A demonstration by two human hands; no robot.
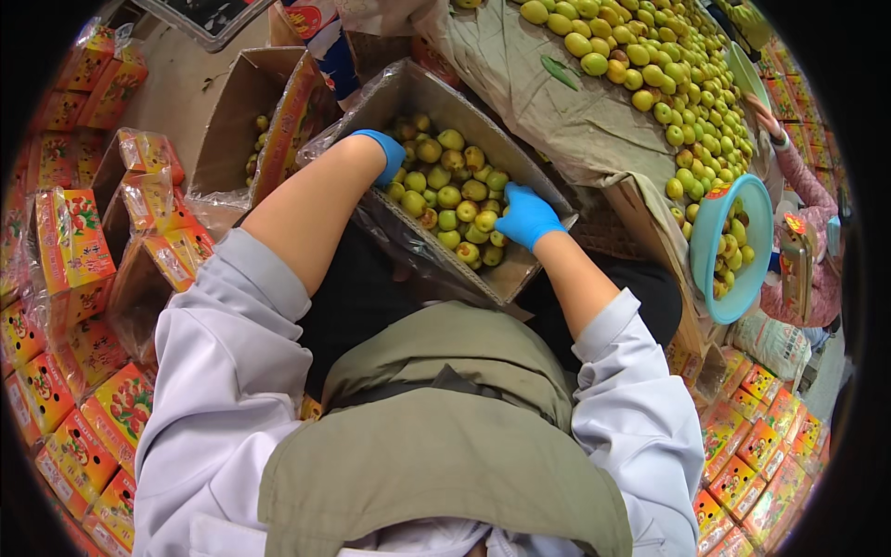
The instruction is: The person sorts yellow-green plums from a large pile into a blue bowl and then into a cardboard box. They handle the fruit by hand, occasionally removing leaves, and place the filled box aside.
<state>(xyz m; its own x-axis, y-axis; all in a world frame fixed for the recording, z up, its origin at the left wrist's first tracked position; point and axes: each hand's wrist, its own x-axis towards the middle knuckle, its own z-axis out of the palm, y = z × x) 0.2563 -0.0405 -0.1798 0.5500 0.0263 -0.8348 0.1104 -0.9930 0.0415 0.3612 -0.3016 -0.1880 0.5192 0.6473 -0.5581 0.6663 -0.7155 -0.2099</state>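
A cardboard box (525, 150) lined with clear plastic stands tilted before me, partly filled with green and reddish-brown jujubes (449, 197). My left hand (386, 154), in a blue glove, reaches over the box's left side; its fingers are mostly hidden, so what they hold cannot be told. In a matching glove, my right hand (527, 216) lies at the right side of the fruit inside the box, fingers turned down against the jujubes; whether it grips one is unclear.
Another open box (230, 132) with some jujubes stands at the left. A cloth-covered surface (515, 90) bears a large jujube heap (668, 63) at the upper right, beside a turquoise basin (764, 244) of fruit. A co-worker (811, 174) is at the far right. Printed cartons (76, 244) are stacked on both sides.
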